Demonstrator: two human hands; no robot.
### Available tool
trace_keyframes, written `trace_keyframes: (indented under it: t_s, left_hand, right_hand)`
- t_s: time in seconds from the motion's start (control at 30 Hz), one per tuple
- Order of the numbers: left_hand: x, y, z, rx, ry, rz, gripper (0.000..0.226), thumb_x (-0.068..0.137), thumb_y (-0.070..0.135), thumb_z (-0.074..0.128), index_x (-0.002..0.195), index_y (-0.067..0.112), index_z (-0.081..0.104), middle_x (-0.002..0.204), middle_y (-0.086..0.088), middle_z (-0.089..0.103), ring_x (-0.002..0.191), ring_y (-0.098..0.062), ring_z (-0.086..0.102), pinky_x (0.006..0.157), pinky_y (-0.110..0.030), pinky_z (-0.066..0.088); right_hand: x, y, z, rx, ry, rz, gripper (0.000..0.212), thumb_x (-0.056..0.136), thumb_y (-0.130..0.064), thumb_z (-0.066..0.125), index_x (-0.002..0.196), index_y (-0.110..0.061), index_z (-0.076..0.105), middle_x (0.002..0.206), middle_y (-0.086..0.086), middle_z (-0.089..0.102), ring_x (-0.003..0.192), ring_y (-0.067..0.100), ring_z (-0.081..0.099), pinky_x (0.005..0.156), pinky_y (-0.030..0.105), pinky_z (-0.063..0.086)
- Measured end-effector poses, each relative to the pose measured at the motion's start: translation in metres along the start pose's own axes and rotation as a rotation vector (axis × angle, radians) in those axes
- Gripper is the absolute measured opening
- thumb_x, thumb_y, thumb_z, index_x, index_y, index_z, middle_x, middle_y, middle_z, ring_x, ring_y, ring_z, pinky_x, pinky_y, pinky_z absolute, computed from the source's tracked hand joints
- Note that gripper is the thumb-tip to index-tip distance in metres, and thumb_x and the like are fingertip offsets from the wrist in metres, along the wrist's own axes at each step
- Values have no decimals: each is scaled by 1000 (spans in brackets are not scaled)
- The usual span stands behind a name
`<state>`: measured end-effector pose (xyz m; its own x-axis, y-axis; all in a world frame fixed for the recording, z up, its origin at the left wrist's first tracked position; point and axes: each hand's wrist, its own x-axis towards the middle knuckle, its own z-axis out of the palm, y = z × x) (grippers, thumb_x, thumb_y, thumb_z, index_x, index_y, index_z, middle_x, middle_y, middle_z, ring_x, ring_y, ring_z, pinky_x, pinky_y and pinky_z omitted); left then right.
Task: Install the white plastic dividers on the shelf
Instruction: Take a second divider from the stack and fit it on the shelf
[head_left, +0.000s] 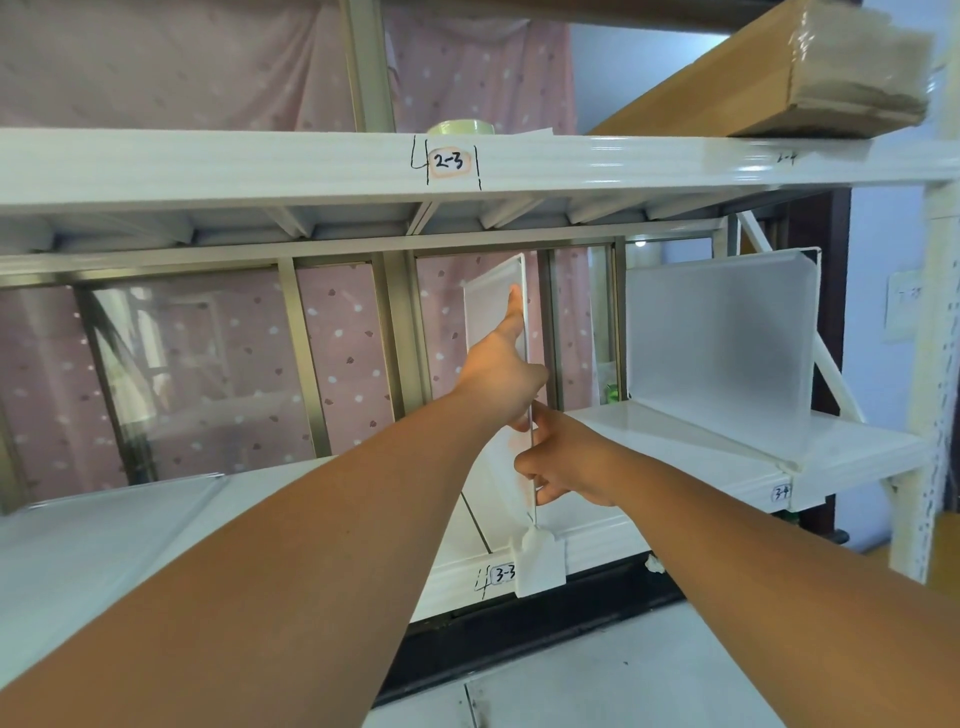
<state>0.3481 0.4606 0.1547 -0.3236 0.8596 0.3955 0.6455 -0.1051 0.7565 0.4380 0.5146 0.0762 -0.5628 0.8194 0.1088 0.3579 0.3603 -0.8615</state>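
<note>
A white plastic divider stands upright, edge-on to me, on the white shelf near the label "3-3". Its white clip foot hangs over the shelf's front lip. My left hand lies flat against the divider's left face, the forefinger stretched up toward its top. My right hand pinches the divider's front edge low down from the right. A second white divider stands upright on the shelf further right, near the label "3-4".
The upper shelf board, labelled "2-3", runs across above my hands and carries a long cardboard box at the right. A metal window frame and pink dotted curtain lie behind. A shelf upright stands at the right.
</note>
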Motion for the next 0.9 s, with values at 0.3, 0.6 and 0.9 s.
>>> trace_keyframes:
  t_s: [0.3,0.6,0.9]
  left_hand:
    - [0,-1,0,-4,-6,5,96,97,-2,65,166,45,19,81,14,42,61,-10,50,39,-26,55]
    - [-3,-7,1,9,-32,-31,103,94,-2,66,164,53,15,78,12,43,58,-17,55,57,-50,68]
    - [-10,-12,3,25,-23,-5,102,93,2,64,163,54,12,79,18,43,61,-16,57,55,-49,68]
  right_hand:
    - [-2,-2,1,-31,11,2,84,80,4,63,146,-38,32,92,16,64,75,28,70,61,38,64]
    - [-4,4,4,-83,2,-33,76,80,0,57,146,-31,33,83,3,52,66,22,63,71,42,64]
    - [-9,7,5,-254,3,-77,65,82,-10,56,139,-31,33,88,2,62,65,18,74,70,35,64]
